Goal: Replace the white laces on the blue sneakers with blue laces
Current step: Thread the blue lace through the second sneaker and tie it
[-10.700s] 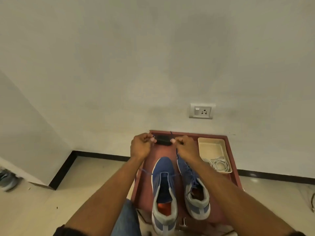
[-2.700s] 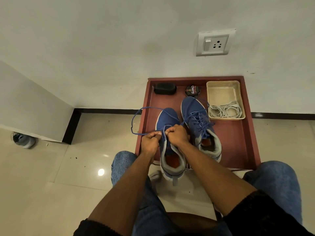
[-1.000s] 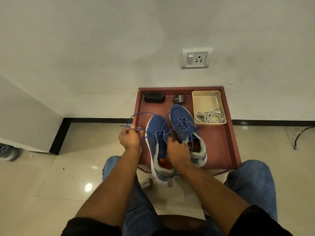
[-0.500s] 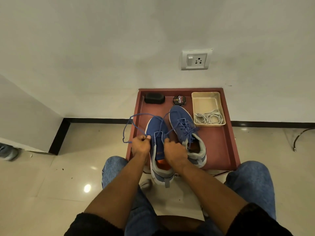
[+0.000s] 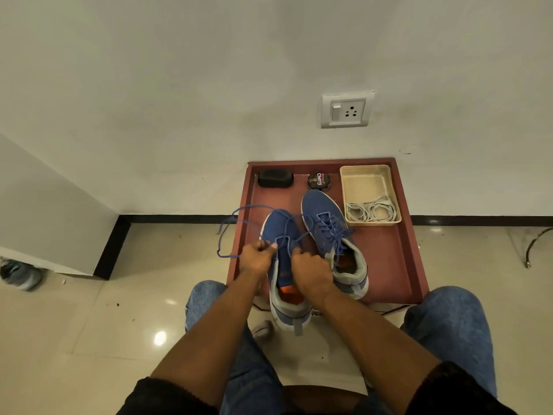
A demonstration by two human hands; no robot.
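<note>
Two blue sneakers stand on a red tray (image 5: 389, 259). The left sneaker (image 5: 279, 232) hangs over the tray's near edge; the right sneaker (image 5: 326, 223) is laced with blue. My left hand (image 5: 256, 259) pinches the blue lace (image 5: 227, 232), which loops out to the left over the floor. At the left sneaker's eyelets my right hand (image 5: 311, 269) has its fingers curled on the upper and the lace. The white laces (image 5: 371, 211) lie coiled in a cream tray (image 5: 368, 181).
A black brush (image 5: 275, 178) and a round polish tin (image 5: 319, 181) sit at the tray's far edge by the wall. A wall socket (image 5: 347, 110) is above. Another shoe (image 5: 19, 274) lies on the floor far left. My knees flank the tray.
My left hand has moved right, back next to the left sneaker, with the lace still in it. The lace loop on the left has shifted slightly. My right hand stays at the eyelets.
</note>
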